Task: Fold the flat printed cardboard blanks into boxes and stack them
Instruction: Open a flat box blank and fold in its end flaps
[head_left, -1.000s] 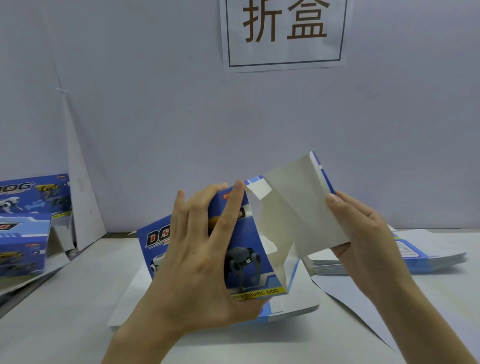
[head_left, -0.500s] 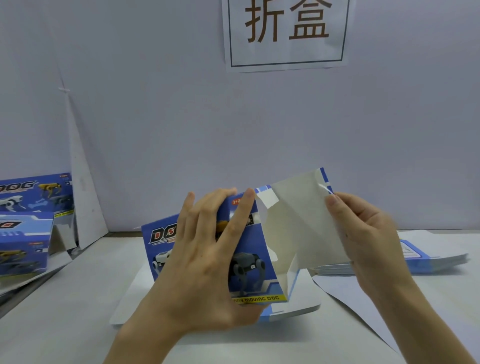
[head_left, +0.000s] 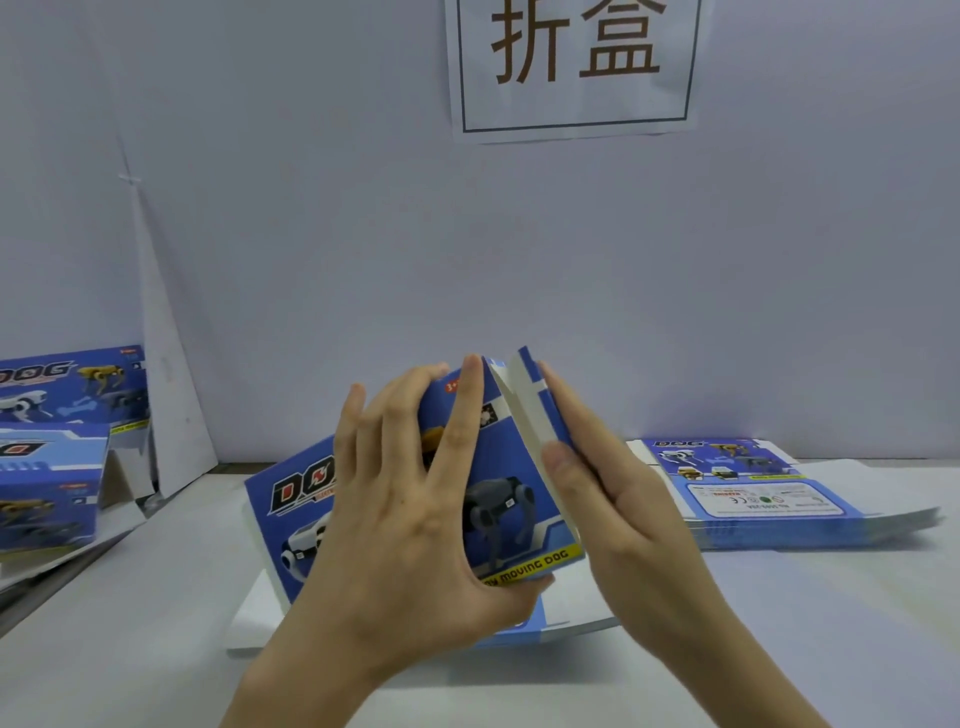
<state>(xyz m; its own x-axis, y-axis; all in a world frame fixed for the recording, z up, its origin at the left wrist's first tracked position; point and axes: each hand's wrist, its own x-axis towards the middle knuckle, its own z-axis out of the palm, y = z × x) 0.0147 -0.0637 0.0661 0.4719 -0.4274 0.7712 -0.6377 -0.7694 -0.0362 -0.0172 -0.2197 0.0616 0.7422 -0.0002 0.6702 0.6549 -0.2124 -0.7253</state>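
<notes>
Bracing the half-formed box (head_left: 511, 501) above the table (head_left: 145, 654), my left hand (head_left: 410, 525) grips its printed front, thumb beneath, so it holds square; my right hand (head_left: 615, 512), fingers straight, presses the end flap (head_left: 537, 415) inward; flat blanks (head_left: 779, 501) lie at right.

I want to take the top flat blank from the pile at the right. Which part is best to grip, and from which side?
Probably the near long edge of the top blank, coming from the front with the right hand. The pile lies flat and fanned, so lower sheets step out beneath that edge and one sheet can be pinched alone.
</notes>
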